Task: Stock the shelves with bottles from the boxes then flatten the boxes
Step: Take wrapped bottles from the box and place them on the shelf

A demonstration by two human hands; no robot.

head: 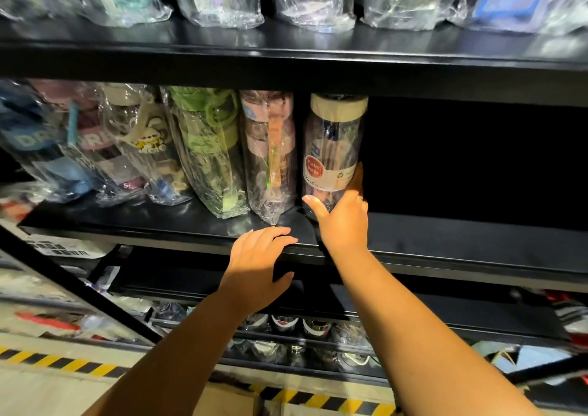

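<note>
I see a clear glossy plastic bottle [332, 148], matt cream lid [339, 105], smooth printed label [331, 174], wrapped bottles [206, 151] in crinkled shiny film, smooth black shelf [445, 244] with dull sheen

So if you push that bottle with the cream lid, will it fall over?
It probably could tip. The bottle is tall and narrow, and the right hand grips it low down near its base. No water shows inside its clear wall, so it is likely light and easy to knock. Its glossy surface may also feel slippery.
</note>
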